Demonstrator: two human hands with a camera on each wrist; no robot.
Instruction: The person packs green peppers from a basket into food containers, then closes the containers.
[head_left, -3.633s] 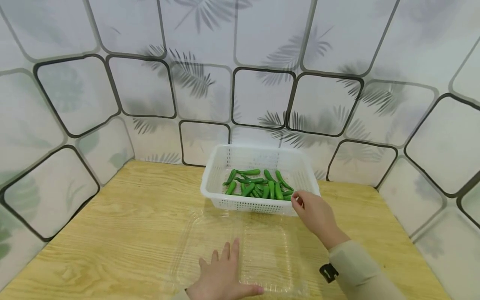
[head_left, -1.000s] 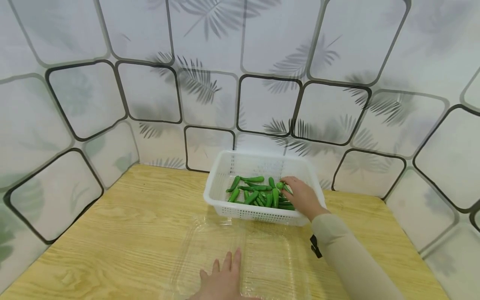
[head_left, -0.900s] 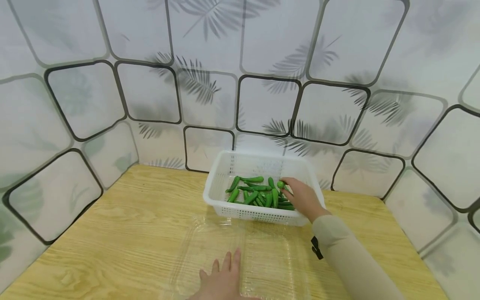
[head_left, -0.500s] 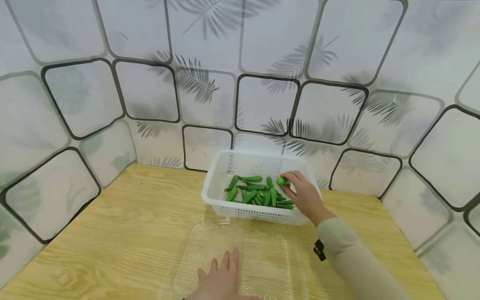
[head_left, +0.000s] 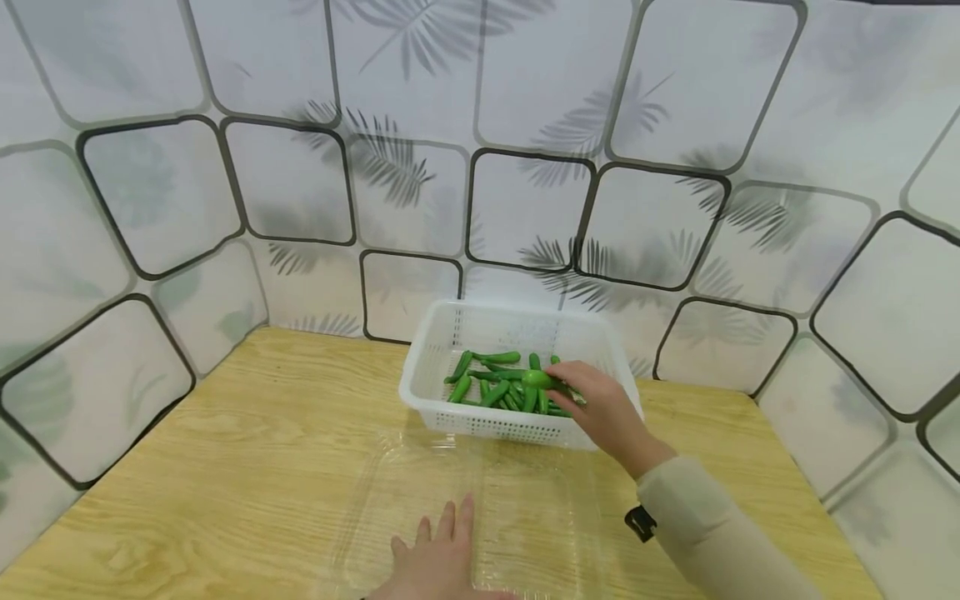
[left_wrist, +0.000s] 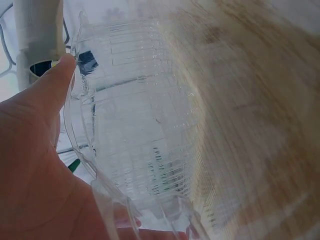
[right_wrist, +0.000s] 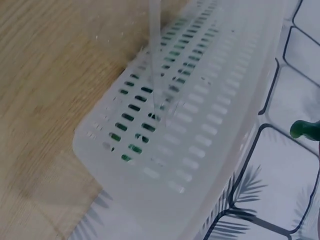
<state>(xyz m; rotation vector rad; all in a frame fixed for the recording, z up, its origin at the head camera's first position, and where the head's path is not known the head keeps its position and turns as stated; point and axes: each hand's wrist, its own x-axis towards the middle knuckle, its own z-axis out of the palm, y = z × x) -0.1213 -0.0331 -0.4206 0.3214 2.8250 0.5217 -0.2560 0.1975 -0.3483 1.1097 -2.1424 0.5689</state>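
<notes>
The right hand [head_left: 609,412] pinches a green pepper [head_left: 536,379] between thumb and fingers, its blunt, paler end sticking out to the left. This pepper is over the right half of a white basket [head_left: 495,423], above the other peppers [head_left: 495,393], which lie in a loose heap on the bottom, mostly toward the near side. The basket stands at the far side of the counter [head_left: 240,450], close to the patterned wall [head_left: 532,75]; in the right wrist view, green shows through its slots.

A clear box [head_left: 528,508] lies on the counter just on the near side of the basket, a seam running between its left and right halves. The left hand [head_left: 435,558] rests on the left half, its fingers straight and spread, gripping nothing. A black clip [head_left: 641,523] is by the right sleeve [head_left: 720,529].
</notes>
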